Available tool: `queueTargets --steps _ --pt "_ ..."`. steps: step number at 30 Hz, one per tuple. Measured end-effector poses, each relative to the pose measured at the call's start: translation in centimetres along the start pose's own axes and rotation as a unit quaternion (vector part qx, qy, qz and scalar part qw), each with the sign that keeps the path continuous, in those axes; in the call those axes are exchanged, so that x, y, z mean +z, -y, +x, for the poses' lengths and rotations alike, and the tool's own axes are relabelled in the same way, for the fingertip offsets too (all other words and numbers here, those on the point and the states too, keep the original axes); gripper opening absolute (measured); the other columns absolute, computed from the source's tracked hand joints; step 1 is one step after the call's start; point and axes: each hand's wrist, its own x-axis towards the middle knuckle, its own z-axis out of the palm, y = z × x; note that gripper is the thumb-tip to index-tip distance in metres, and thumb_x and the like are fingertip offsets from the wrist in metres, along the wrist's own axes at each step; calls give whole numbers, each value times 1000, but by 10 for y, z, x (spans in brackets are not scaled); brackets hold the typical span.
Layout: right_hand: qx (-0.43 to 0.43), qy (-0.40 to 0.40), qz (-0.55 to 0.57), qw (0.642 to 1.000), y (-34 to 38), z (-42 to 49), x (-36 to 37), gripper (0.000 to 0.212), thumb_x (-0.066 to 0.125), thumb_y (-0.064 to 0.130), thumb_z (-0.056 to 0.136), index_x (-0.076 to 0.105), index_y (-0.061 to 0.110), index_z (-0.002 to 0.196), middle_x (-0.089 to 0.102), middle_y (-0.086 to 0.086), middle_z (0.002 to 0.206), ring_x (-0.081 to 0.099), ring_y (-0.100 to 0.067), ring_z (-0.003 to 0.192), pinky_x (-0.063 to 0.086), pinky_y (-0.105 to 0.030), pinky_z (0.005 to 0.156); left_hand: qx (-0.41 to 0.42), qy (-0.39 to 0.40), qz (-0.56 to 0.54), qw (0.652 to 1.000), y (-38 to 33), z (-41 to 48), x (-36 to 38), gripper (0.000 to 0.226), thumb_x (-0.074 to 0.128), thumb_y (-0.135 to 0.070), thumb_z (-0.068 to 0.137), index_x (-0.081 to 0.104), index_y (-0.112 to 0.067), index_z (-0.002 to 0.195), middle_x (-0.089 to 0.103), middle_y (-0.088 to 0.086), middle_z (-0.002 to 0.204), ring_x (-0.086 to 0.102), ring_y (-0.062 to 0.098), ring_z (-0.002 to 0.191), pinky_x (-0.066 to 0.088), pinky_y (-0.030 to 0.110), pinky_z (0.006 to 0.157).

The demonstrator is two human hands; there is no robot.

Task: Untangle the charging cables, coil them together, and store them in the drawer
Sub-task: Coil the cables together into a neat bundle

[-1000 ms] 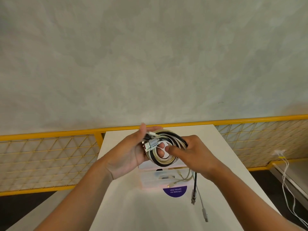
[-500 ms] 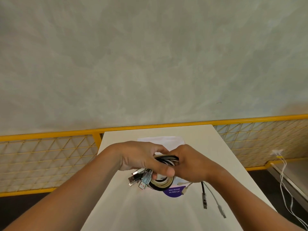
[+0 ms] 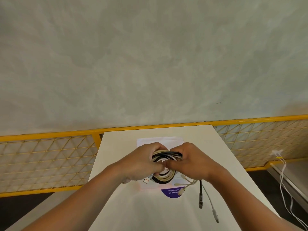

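I hold the coil (image 3: pixel 164 177) in both hands, up off the white surface (image 3: pixel 126 214), near its middle. My left hand (image 3: pixel 141 162) grips the left side of the ring. My right hand (image 3: pixel 191 161) grips the right side. The fingers (image 3: pixel 176 148) of both hands are curled round the loops, and my thumbs meet at the hole in the middle. I think I hold it like this so the loops stay in one bunch and do not spring open.

The coil does not look done. A black end (image 3: pixel 200 199) and a white end (image 3: pixel 215 214) hang down from under my right hand. I cannot tell if they touch the surface. Some cream ends (image 3: pixel 182 190) dangle over a purple sticker (image 3: pixel 171 193). A flat plug (image 3: pixel 146 180) sticks out below my left hand.

A pale box (image 3: pixel 160 140) sits under my hands. It may be the drawer, but I cannot tell.

I think the loose ends need to go round the ring next. If they are left to hang, they could catch on things when I put the coil away.
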Motion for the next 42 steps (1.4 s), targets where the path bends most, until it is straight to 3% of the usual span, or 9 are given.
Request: queueTargets --steps 3,6,11,16,19,24,29,37,42 --pt "26 -16 20 999 -3 0 1 14 73 29 89 75 16 83 70 -5 74 66 -28 72 47 -29 65 -6 -63 8 998 -1 -2 3 30 63 -9 83 63 -28 106 70 -6 92 67 15 88 52 28 78" --pt "36 -31 45 998 -4 0 1 22 73 30 89 72 10 79 63 -8 66 54 -23 58 42 -33 61 -11 -113 -17 993 1 -4 6 25 67 -13 80 66 -27 100 70 -3 89 65 16 85 49 28 73" --pt "52 -61 86 993 -2 0 1 20 72 28 90 75 9 85 71 -15 78 67 -36 73 54 -46 71 -1 -136 -86 987 0 -4 9 21 67 -14 78 71 -22 97 75 2 84 71 21 89 54 41 86" --pt "59 -50 61 995 0 -1 3 19 71 31 91 75 13 86 72 -10 77 68 -28 71 52 -39 68 0 -163 -59 985 -1 -3 11 19 57 -10 87 70 -19 98 74 3 77 70 9 73 51 31 75" --pt "51 -23 58 997 3 -3 1 4 72 34 91 74 31 89 74 10 80 70 -12 76 54 -29 70 -4 -169 -27 985 0 -2 11 17 57 -12 88 70 -18 97 73 2 80 69 5 66 54 32 75" --pt "53 -3 96 994 6 -8 -12 23 77 46 84 73 34 103 73 -3 83 67 -21 77 52 -39 76 -17 -143 15 989 5 -5 8 16 55 -11 90 68 -17 97 71 -1 77 70 7 66 48 23 64" --pt "51 12 157 986 10 -11 -28 18 64 31 96 71 28 112 69 -4 73 54 -10 58 45 -23 62 -19 -94 32 995 10 -7 8 13 56 -11 91 67 -16 95 69 -3 71 66 5 62 43 17 58" --pt "74 100 189 974 -11 -21 -16 14 69 3 91 78 9 100 70 -11 83 58 -18 71 49 -27 67 -48 0 30 998 25 -17 17 9 54 -7 89 62 -5 90 68 4 70 61 5 56 40 23 59" --pt "95 105 168 976 -21 -29 8 12 71 1 88 75 13 88 66 -3 71 53 -9 61 43 -22 58 -52 20 28 998 41 -23 28 10 54 -4 89 63 -5 91 67 1 68 66 7 61 43 26 64"
